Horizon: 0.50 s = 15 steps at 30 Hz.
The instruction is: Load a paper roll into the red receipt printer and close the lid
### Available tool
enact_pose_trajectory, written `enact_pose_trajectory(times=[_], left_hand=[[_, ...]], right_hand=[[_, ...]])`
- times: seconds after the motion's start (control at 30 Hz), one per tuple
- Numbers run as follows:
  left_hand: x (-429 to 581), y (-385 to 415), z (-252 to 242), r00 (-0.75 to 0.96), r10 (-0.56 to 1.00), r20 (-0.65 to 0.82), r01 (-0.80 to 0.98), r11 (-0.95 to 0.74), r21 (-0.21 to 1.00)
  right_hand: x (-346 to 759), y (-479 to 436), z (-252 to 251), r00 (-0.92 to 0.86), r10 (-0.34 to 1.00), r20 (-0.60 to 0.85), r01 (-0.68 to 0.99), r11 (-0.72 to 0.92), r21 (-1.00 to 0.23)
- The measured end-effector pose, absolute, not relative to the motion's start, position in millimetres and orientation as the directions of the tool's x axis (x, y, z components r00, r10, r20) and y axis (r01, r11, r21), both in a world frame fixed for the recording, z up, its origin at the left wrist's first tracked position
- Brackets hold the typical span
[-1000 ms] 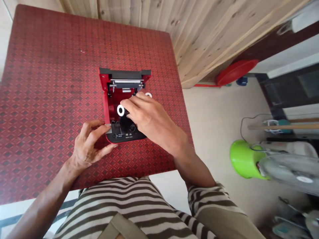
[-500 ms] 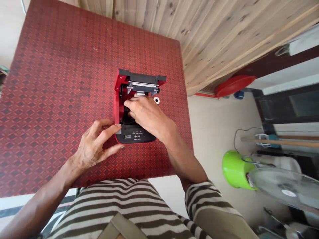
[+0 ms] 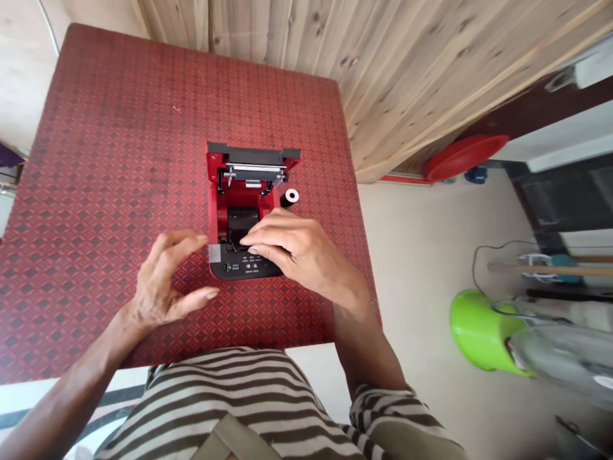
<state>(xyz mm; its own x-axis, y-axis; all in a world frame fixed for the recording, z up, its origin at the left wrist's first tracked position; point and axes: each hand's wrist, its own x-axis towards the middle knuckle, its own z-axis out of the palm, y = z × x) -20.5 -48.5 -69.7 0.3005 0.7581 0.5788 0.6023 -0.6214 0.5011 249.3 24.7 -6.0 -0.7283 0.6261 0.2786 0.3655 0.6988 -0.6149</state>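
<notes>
A red and black printer stands on the table with its lid raised. Inside its red compartment sits a black roll, whose front end reaches the black button panel. My right hand comes over the printer's right side, thumb and fingers closed at the front corner of the black roll; the fingertips partly hide what they pinch. To the left of the printer, my left hand is open, thumb and fingers spread, apart from the casing. Another small roll with a white ring-shaped end lies to the printer's right, behind my right hand.
The table has a red patterned cover and meets a wooden plank wall at the back. On the floor to the right are a green bucket and a fan. A red basin leans farther off.
My right hand has drawn out of the compartment toward the button panel, uncovering the black roll. My left hand has let go of the printer's left front corner and moved left.
</notes>
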Motion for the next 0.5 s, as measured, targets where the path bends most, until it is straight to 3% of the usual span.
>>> enact_pose_trajectory(times=[0.17,0.27,0.4,0.5], left_hand=[[-25.8,-4.5,-27.3,0.211,0.772,0.600,0.623,-0.579,0.526],[-18.7,35.4,-6.3,0.289,0.741,0.607,0.672,-0.608,0.422],[-3.4,56.9,2.3,0.457,0.714,0.531,0.635,-0.679,0.367],[1.5,38.4,-3.1,0.464,0.712,0.526,0.630,-0.683,0.370]], right_hand=[[245.6,15.4,-18.5,-0.598,0.653,0.465,0.385,0.742,-0.548],[245.1,6.7,-19.1,-0.550,0.655,0.518,0.435,0.755,-0.491],[247.7,-6.8,-14.6,-0.577,0.663,0.477,0.518,0.749,-0.415],[249.9,-16.7,-13.6,-0.588,0.683,0.433,0.590,0.728,-0.349]])
